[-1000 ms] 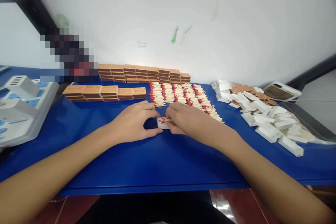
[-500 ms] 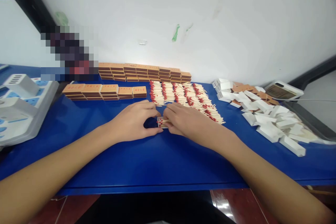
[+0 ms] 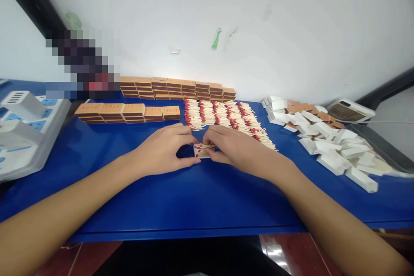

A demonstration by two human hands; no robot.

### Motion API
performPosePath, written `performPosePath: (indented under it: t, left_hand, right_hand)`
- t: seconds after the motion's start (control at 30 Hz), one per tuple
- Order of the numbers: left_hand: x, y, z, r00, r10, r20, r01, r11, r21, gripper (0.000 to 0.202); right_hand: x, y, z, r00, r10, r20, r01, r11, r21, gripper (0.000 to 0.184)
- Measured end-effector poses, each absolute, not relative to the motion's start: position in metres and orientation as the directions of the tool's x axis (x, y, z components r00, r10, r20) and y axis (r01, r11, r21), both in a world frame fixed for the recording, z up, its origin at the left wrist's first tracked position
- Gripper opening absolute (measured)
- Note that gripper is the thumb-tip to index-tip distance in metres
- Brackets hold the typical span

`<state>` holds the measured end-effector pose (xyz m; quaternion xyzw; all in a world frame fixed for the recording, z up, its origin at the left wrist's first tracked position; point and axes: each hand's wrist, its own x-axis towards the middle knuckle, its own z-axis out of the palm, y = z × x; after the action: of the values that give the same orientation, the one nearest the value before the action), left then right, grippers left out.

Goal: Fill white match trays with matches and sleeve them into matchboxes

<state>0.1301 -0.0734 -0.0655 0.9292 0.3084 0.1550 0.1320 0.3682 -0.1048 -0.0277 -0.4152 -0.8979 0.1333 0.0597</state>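
Observation:
A small white matchbox tray [image 3: 196, 151] lies on the blue table in front of me, with red-headed matches inside it. My left hand [image 3: 168, 148] curves around the tray's left end, thumb on the near side and fingertips on the far side. Over the tray's right part, my right hand [image 3: 228, 144] pinches a few matches [image 3: 204, 146] between thumb and fingers. The hand hides the tray's right end. Just beyond both hands lie rows of loose matches [image 3: 207, 114] with red heads.
Orange-brown matchboxes [image 3: 126, 112] stand stacked in two rows at the back left. At right is a heap of white trays [image 3: 336, 146] with brown sleeves [image 3: 300, 108] among them. A phone-like device [image 3: 349, 111] sits behind the heap. White power strips [image 3: 35, 138] occupy the left.
My right hand has shifted slightly to the right, and its fingers have opened a little, showing more of the tray and the matches. My left hand stays in place.

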Motion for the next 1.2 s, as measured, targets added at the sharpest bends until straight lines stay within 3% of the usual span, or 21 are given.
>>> performPosePath:
  t: [0.43,1.2]
  left_hand:
    - [0.131,-0.072,-0.068,0.768,0.594,0.240,0.518,-0.796,0.313,0.032]
    - [0.131,-0.075,-0.068,0.760,0.594,0.263,0.502,-0.794,0.344,0.027]
  right_hand:
    - [0.376,-0.099,-0.044,-0.621,0.774,0.125,0.619,0.581,-0.528,0.011]
    - [0.394,-0.097,-0.045,-0.588,0.803,0.098,0.645,0.539,-0.541,0.018]
